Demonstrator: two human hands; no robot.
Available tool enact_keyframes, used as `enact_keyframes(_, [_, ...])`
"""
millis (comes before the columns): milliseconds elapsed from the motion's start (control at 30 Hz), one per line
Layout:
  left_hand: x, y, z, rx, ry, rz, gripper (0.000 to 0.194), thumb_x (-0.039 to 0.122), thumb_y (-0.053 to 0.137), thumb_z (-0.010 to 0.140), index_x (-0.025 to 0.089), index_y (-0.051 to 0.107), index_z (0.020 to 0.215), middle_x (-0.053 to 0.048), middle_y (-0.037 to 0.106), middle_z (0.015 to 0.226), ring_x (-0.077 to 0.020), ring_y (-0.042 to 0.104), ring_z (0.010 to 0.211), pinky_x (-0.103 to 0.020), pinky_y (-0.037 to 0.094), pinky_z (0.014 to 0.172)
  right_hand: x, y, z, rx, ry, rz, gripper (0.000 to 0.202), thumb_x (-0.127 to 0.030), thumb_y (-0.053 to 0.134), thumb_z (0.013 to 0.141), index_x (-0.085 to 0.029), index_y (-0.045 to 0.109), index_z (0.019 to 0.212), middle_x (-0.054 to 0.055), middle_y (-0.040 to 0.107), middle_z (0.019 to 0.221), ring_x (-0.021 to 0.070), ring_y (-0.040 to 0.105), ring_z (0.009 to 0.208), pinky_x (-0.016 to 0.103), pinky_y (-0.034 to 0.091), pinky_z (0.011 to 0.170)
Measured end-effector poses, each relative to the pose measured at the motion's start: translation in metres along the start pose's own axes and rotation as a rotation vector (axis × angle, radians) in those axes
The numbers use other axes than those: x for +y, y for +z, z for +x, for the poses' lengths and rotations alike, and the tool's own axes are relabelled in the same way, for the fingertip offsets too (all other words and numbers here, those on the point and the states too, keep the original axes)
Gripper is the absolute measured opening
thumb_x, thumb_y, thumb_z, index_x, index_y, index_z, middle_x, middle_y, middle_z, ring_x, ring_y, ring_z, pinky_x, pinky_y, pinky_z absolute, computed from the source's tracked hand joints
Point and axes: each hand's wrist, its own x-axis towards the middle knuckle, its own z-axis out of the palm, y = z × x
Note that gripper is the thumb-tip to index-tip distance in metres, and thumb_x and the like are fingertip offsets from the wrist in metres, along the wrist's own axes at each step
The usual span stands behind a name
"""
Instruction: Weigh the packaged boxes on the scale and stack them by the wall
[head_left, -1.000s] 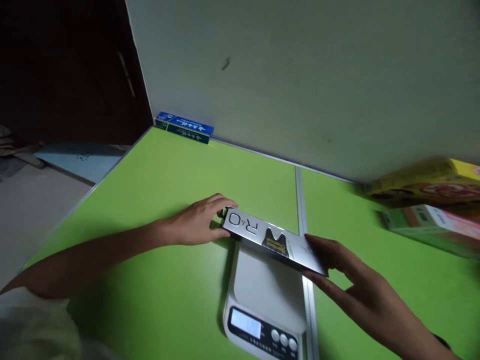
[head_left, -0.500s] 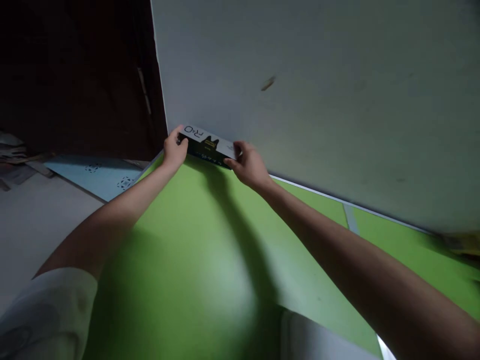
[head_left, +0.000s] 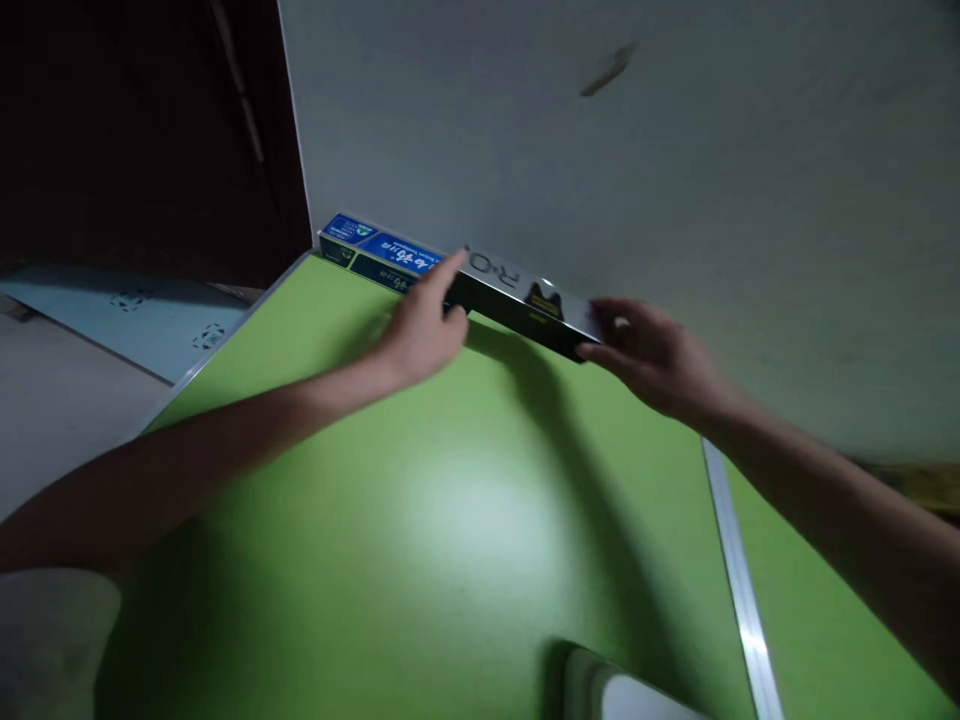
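Note:
My right hand pinches the right end of a long silver and black box marked "R&O", thumb in front and fingers behind. At the box's left end is my left hand, its index finger reaching over the top and its thumb low on the front. A blue toothpaste box lies along the wall in the far left corner of the green table. My left hand partly hides where the two boxes meet, so I cannot tell whether they touch.
A pale wall rises behind the boxes. Dark wood stands at the left. A metal strip crosses the table on the right, and a white-topped object sits at the near edge. Below, at left, lies a light-blue board.
The silver and black box has shifted right along the wall with both hands. The blue toothpaste box now shows to its left. My view has turned somewhat.

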Motion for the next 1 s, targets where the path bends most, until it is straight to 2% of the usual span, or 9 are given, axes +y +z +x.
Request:
enact_keyframes(67, [0.013, 0.029, -0.015, -0.137, 0.109, 0.099, 0.061, 0.003, 0.039, 0.088, 0.012, 0.035, 0.148, -0.012, 0.026, 0.163, -0.0229, 0.018, 0.152, -0.041, 0.022, 0.124, 0.019, -0.014, -0.025, -0.008, 0.098, -0.052, 0.055, -0.059, 0.070, 0.070, -0.021, 0.065, 0.110, 0.005, 0.062, 0.085, 0.0191, 0.058, 0.067, 0.035, 0.051, 0.061])
enact_keyframes(167, [0.016, 0.066, -0.023, -0.344, 0.211, 0.331, 0.062, 0.009, 0.041, 0.090, 0.010, 0.030, 0.151, -0.014, 0.014, 0.166, -0.0236, 0.001, 0.154, -0.045, 0.013, 0.125, 0.034, -0.017, -0.040, 0.013, 0.183, -0.118, 0.053, -0.054, 0.068, 0.071, -0.019, 0.064, 0.111, 0.007, 0.060, 0.091, 0.0195, 0.058, 0.068, 0.039, 0.054, 0.068])
enact_keyframes(300, [0.007, 0.091, -0.012, -0.414, 0.134, 0.604, 0.068, 0.025, 0.049, 0.094, 0.011, 0.022, 0.155, -0.016, 0.000, 0.166, -0.0296, -0.008, 0.152, -0.053, 0.010, 0.123, 0.035, 0.002, -0.032, 0.062, 0.221, -0.125, 0.045, -0.038, 0.068, 0.071, -0.018, 0.065, 0.111, 0.012, 0.057, 0.106, 0.0200, 0.059, 0.070, 0.045, 0.054, 0.080])
enact_keyframes(433, [-0.003, 0.095, -0.001, -0.366, 0.097, 0.703, 0.068, 0.033, 0.047, 0.097, 0.012, 0.021, 0.156, -0.017, -0.001, 0.165, -0.0314, -0.008, 0.152, -0.054, 0.008, 0.123, 0.031, 0.024, -0.025, 0.200, 0.248, -0.049, 0.038, -0.029, 0.063, 0.075, -0.018, 0.065, 0.111, 0.012, 0.053, 0.112, 0.0183, 0.060, 0.070, 0.047, 0.053, 0.086])
enact_keyframes(533, [-0.005, 0.097, 0.000, -0.340, 0.098, 0.701, 0.067, 0.035, 0.047, 0.097, 0.013, 0.024, 0.155, -0.016, -0.002, 0.166, -0.0316, -0.008, 0.152, -0.054, 0.009, 0.122, 0.033, 0.037, -0.029, 0.300, 0.219, -0.038, 0.043, -0.023, 0.060, 0.075, -0.018, 0.062, 0.117, 0.011, 0.056, 0.106, 0.0193, 0.059, 0.072, 0.046, 0.052, 0.087])
enact_keyframes(700, [-0.002, 0.099, -0.002, -0.322, 0.088, 0.718, 0.064, 0.035, 0.047, 0.096, 0.016, 0.027, 0.154, -0.014, -0.003, 0.166, -0.0314, -0.008, 0.153, -0.057, 0.012, 0.121, 0.034, 0.046, -0.034, 0.332, 0.217, -0.023, 0.051, -0.020, 0.059, 0.077, -0.018, 0.054, 0.127, 0.010, 0.061, 0.100, 0.0237, 0.060, 0.083, 0.048, 0.051, 0.090])
enact_keyframes(800, [-0.001, 0.097, -0.001, -0.300, 0.093, 0.752, 0.062, 0.034, 0.046, 0.096, 0.015, 0.032, 0.153, -0.015, 0.000, 0.166, -0.0322, -0.007, 0.153, -0.055, 0.012, 0.122, 0.024, 0.043, -0.030, 0.277, 0.275, -0.003, 0.058, -0.017, 0.059, 0.079, -0.011, 0.048, 0.135, 0.016, 0.062, 0.111, 0.0258, 0.062, 0.092, 0.048, 0.050, 0.095])
enact_keyframes(900, [0.007, 0.091, -0.004, -0.304, 0.087, 0.821, 0.065, 0.031, 0.046, 0.095, 0.010, 0.027, 0.154, -0.018, -0.002, 0.165, -0.0334, -0.008, 0.152, -0.054, 0.008, 0.122, 0.003, 0.029, -0.033, 0.117, 0.337, -0.032, 0.067, -0.017, 0.056, 0.084, -0.003, 0.032, 0.146, 0.026, 0.056, 0.128, 0.0296, 0.062, 0.108, 0.050, 0.047, 0.100])
enact_keyframes(1000, [0.029, 0.088, -0.020, -0.387, 0.151, 0.895, 0.067, 0.029, 0.045, 0.095, 0.010, 0.023, 0.155, -0.018, -0.002, 0.165, -0.0319, -0.009, 0.152, -0.055, 0.002, 0.122, -0.016, 0.000, -0.064, -0.084, 0.325, -0.055, 0.064, -0.015, 0.058, 0.085, -0.001, 0.038, 0.144, 0.028, 0.057, 0.130, 0.0316, 0.062, 0.113, 0.049, 0.048, 0.099])
